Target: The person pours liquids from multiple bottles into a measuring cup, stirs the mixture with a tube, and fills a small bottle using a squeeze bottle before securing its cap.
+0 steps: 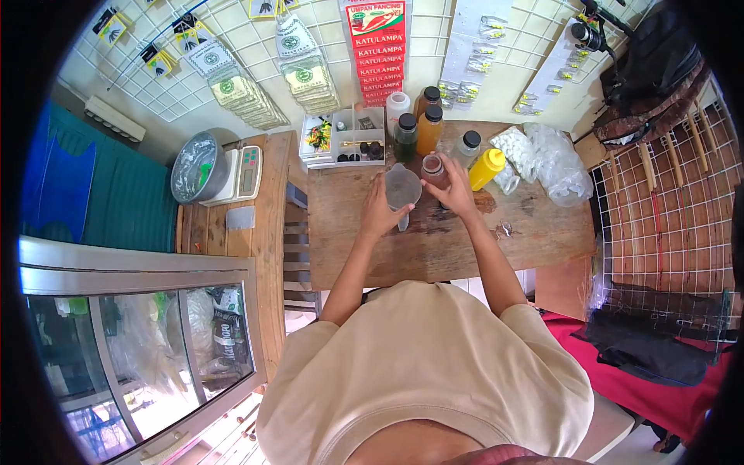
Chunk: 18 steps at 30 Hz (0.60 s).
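Currently, left hand (380, 211) is holding a translucent round plastic cup (403, 187); right hand (457, 194) is gripping a small open clear bottle (433, 169) beside it. Looks like a two-handed steadying step; either container is calling for level handling. Both are sitting over the brown wooden tabletop (349, 252); white wire grid (425, 46) is lining the wall behind.

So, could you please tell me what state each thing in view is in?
Clear cup: open-topped, in the left hand
Small bottle: seemingly uncapped, in the right hand
Front amber bottle: capped, upright
Dark green bottle: capped
Clear bottle: capped
Yellow bottle: standing
Compartment box: open
Metal bowl: smeared inside
Scale: display unreadable
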Motion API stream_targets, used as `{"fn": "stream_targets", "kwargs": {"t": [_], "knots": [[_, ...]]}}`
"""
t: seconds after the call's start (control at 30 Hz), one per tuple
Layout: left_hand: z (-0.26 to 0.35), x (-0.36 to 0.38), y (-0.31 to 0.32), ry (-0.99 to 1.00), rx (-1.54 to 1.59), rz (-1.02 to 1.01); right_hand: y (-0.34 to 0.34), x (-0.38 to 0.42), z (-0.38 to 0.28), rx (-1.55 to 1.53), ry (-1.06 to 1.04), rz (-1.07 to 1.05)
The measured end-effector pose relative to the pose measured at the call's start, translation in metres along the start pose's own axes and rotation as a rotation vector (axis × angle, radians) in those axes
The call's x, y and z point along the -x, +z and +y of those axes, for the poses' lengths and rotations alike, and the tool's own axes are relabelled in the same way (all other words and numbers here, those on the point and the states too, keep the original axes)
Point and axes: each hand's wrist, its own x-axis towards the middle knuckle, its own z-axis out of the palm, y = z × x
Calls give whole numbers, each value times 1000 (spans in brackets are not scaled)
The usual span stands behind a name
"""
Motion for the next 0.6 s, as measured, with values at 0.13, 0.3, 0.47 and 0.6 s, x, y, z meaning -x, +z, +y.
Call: {"fn": "stream_targets", "kwargs": {"t": [0.13,0.3,0.47,0.6], "knots": [[0,0,-1,-22,-42,-26,-12,0,-5,151,-57,-77],[1,1,-1,-53,-101,-56,-16,2,-5,254,-95,-127],[-3,-2,1,-29,-178,-64,-18,0,-2,361,-154,-221],[6,-2,-5,-100,-175,-114,-22,-7,-7,365,-168,-275]]}}
